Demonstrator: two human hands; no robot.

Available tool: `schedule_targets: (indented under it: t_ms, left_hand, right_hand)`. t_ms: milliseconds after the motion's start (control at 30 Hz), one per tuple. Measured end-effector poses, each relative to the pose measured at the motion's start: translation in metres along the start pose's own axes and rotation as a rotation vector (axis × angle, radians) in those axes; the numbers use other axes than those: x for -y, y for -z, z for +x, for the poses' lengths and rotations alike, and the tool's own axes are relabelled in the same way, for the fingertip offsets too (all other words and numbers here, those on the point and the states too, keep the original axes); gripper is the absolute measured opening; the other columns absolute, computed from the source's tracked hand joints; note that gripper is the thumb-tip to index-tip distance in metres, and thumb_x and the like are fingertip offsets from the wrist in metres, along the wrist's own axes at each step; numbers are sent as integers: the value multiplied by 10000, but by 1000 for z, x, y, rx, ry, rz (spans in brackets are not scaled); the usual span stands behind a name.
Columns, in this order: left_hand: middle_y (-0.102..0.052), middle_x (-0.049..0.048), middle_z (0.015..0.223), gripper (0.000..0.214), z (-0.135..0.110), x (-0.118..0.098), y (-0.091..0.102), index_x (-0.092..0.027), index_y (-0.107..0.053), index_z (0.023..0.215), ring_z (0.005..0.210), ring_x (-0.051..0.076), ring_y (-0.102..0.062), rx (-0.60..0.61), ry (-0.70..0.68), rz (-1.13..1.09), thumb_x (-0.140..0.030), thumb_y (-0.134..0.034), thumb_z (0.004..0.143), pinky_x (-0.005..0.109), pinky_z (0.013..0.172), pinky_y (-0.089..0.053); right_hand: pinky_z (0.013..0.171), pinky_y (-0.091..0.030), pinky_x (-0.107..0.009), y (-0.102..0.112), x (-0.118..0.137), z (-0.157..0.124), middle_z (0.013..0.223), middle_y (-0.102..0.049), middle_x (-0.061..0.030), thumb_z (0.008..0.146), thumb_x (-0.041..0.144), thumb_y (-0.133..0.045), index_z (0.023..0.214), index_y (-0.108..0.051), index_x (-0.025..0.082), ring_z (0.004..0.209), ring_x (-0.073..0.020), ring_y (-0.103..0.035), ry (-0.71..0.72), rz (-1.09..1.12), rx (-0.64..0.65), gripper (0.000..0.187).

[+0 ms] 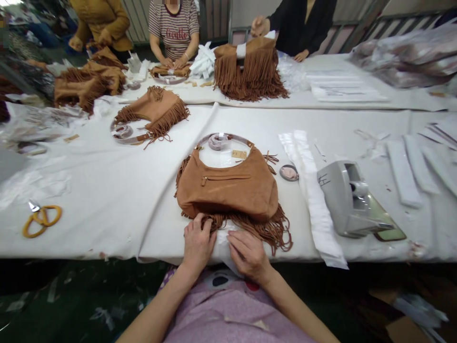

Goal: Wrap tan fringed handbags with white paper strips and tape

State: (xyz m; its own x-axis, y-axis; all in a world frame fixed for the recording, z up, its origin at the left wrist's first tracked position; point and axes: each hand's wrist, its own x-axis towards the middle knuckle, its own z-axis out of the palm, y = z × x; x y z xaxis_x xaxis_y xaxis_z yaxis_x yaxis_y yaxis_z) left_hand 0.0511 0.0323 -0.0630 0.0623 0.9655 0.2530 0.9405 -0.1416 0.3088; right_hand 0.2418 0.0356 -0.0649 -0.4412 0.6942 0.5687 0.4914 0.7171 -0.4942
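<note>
A brown suede handbag (228,193) lies flat before me on the white-covered table, zip pocket facing up. Its wrapped strap (218,141) curves away at the far side, with a small tan tag (239,154) beside it. Long fringe (274,231) spills from the edge nearest me. My left hand (199,240) has its fingers curled over the fringe at the bag's near edge. In my right hand (249,252), fingers pressed together, is a thin white sheet (223,243) that lies partly by the fringe and hangs at the table edge.
Yellow-handled scissors (43,220) lie at left. On the right are a white padded strip (314,200), a grey tape dispenser (352,197) and a tape roll (289,172). More fringed bags (153,112) lie farther back, where several people work across the table.
</note>
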Motion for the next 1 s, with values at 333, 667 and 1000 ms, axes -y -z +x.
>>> schedule_targets:
  t_ms: [333,667,1000]
  left_hand:
    - [-469,87,1111,281,14,38,-8,-181,-561,1091,1017,185,-556,-9,-180,-298,-75,-429,867,323,899,-515]
    - [-611,87,1079,288,25,78,37,-204,-600,1104,990,167,-589,-51,-464,-205,-90,-409,922,290,826,-528]
    - [-626,75,1167,419,-2,105,32,-247,-584,1174,990,187,-597,-52,-413,-205,-36,-365,886,360,840,-551]
  right_hand:
    - [813,-409,-453,24,-31,-15,1104,-498,-158,868,422,-549,1047,-614,169,994,-305,-466,-485,-663,21,317]
    - [556,-357,-224,47,-52,-11,810,-529,-35,932,189,-433,1016,-664,231,643,-118,-497,-232,-645,132,250]
    - [701,-448,-228,62,-61,-25,958,-622,-60,930,155,-457,1066,-632,200,827,-139,-580,-222,-615,86,226]
